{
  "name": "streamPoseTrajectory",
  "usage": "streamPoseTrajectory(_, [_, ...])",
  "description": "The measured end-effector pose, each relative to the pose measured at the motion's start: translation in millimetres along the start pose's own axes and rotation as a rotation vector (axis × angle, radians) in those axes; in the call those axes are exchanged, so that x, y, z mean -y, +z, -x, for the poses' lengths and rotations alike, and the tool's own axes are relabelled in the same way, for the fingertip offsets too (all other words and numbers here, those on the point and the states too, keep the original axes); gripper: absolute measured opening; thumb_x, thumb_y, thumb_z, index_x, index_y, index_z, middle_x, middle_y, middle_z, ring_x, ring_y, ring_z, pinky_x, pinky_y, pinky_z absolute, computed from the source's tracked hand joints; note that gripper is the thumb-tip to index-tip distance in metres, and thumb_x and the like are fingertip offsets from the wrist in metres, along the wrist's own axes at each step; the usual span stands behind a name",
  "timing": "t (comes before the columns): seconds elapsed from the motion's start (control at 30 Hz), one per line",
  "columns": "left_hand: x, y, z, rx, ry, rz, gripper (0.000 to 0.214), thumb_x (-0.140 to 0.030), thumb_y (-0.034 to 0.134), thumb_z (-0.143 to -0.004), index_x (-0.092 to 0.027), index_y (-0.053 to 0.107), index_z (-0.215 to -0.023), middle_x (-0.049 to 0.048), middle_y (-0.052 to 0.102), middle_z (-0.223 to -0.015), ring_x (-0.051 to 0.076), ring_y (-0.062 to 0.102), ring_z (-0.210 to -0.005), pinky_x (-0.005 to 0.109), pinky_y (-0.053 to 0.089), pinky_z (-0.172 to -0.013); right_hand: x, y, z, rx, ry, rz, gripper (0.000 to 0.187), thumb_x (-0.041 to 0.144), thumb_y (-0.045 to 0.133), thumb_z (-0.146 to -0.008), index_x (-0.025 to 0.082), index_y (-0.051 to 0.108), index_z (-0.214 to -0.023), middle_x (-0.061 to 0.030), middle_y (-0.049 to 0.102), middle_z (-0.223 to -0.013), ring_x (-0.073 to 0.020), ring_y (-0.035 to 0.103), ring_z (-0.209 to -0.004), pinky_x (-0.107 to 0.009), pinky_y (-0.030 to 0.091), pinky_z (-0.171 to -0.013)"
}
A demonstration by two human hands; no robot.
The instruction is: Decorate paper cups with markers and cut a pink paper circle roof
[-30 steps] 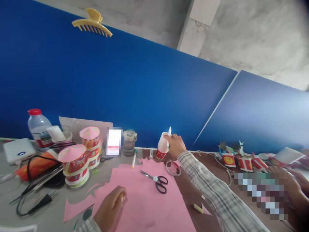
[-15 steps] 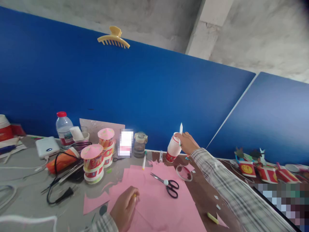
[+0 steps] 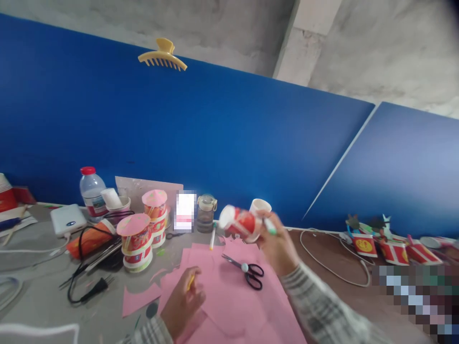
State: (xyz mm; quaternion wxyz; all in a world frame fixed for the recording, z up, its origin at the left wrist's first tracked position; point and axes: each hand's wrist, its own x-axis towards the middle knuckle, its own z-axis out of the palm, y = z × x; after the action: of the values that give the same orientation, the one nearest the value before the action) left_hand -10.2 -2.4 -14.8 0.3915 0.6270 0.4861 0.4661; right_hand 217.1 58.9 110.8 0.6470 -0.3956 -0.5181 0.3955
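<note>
Nearest: the left hand (image 3: 184, 301) rests on the pink paper sheet (image 3: 229, 306), fingers curled and pinching a small yellow item (image 3: 190, 282) (too small to identify). Beyond it, black-handled scissors (image 3: 245, 271) lie on the same sheet, blades toward the left.

The right hand (image 3: 278, 246) is raised above the sheet. It is closed around a red-and-white paper cup (image 3: 239, 223), with a green-tipped pen (image 3: 268, 226) caught between the fingers. The cup lies on its side, long axis near horizontal, extending leftward from that hand. The left hand is well apart from it, lower and to the left.

The space around the cup is open. A white cup (image 3: 260, 206) stands just behind it, and a marker (image 3: 212, 237) lies on the table to its left. A blue partition (image 3: 215, 143) closes the far edge.
</note>
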Motion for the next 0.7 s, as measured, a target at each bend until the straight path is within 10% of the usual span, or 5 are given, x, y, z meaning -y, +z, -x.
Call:
streamPoseTrajectory(0.07, [-1.3,-0.2,0.5,-0.015,0.03,0.035,0.062,-0.054,0.058,-0.052,-0.026,0.042,-0.105,-0.0037,0.046,-0.066,0.019,0.05,-0.058,0.036,0.048,-0.058,-29.7,20.4,34.2,0.066,0.272,-0.247,0.032,0.036,0.071,-0.058,0.026,0.055,-0.084,0.0034,0.061,-0.065,-0.0141,0.056,-0.051,-0.023,0.046,-0.049])
streamPoseTrajectory(0.3, [4.7,0.5,-3.9,-0.073,0.104,0.127,0.083,-0.063,0.059,-0.039,-0.024,0.039,-0.11,0.0057,0.058,-0.085,0.03,0.054,-0.079,0.047,0.045,-0.075,-79.3,54.8,95.4,0.159,0.472,-0.356,0.023,0.039,0.068,-0.064,0.029,0.056,-0.081,0.0036,0.059,-0.064,-0.0143,0.056,-0.052,-0.021,0.046,-0.047])
streamPoseTrajectory(0.53, [-9.1,-7.8,-7.5,-0.343,0.002,0.126,0.056,-0.052,0.061,-0.048,-0.024,0.047,-0.095,0.0008,0.057,-0.073,0.027,0.058,-0.068,0.04,0.052,-0.056,-89.4,35.5,93.7,0.117,-0.077,0.434,0.027,0.019,0.057,-0.072,0.03,0.055,-0.097,0.0007,0.064,-0.078,-0.019,0.061,-0.069,-0.028,0.051,-0.066])
streamPoseTrajectory(0.7, [-19.6,-3.6,-3.5,-0.241,0.199,-0.229,0.047,-0.051,0.06,-0.047,-0.025,0.054,-0.086,0.0015,0.051,-0.076,0.029,0.053,-0.07,0.047,0.048,-0.063,-91.6,2.4,62.8,0.018,-0.202,0.679,0.024,0.021,0.049,-0.076,0.025,0.052,-0.099,-0.0018,0.063,-0.078,-0.0197,0.061,-0.07,-0.03,0.05,-0.067])
